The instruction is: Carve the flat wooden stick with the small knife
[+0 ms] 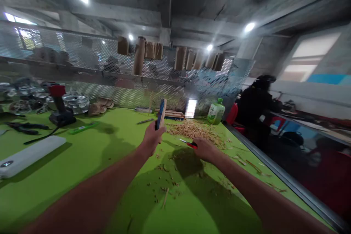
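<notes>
The right hand hides most of the red-handled tool; both elbows cut off

We count two bare hands over the green table: our left hand with one wooden strip, our right hand with one red-handled knife. Along the far edge we see one heap of wood shavings and one green bottle. Toward the left edge stand one red power tool and one white case.

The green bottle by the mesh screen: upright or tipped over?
Upright: the green bottle stands on its base on the green table, cap on top.
</notes>
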The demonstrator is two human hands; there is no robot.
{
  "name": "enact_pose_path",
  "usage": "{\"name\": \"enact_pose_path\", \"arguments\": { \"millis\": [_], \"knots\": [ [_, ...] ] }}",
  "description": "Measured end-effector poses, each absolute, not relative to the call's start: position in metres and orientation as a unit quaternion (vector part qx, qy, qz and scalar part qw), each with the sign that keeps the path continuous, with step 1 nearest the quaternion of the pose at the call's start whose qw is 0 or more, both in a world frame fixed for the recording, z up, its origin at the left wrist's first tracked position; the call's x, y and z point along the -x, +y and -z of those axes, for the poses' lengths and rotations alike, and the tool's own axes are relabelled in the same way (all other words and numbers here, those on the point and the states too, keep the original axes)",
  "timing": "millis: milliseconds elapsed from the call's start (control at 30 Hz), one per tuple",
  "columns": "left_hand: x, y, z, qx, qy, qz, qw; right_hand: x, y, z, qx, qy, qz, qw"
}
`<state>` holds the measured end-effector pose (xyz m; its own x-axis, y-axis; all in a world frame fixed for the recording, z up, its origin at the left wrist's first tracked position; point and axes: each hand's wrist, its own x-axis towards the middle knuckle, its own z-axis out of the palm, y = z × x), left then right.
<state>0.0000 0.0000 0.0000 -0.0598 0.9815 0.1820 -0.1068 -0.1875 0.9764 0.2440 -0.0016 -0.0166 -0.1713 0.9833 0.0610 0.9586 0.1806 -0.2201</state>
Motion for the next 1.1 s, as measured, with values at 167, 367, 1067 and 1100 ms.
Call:
{"name": "enact_pose_path", "arguments": {
  "millis": [167,367,1067,1100],
  "knots": [
    [0.008,0.011,-0.002,-0.465,0.446,-0.597,0.477,-0.226,0.001,-0.001,0.675,-0.659,-0.224,0.243],
    [0.009,0.007,-0.004,-0.466,0.46,-0.576,0.489,-0.177,-0.012,-0.012,0.549,-0.466,-0.539,0.436],
    [-0.002,-0.011,-0.004,-0.494,0.444,-0.517,0.54,-0.185,-0.007,0.016,0.44,-0.472,-0.565,0.513],
    [-0.003,-0.011,-0.002,-0.499,0.44,-0.511,0.545,-0.186,-0.006,0.015,0.433,-0.469,-0.569,0.518]
  ]
}}
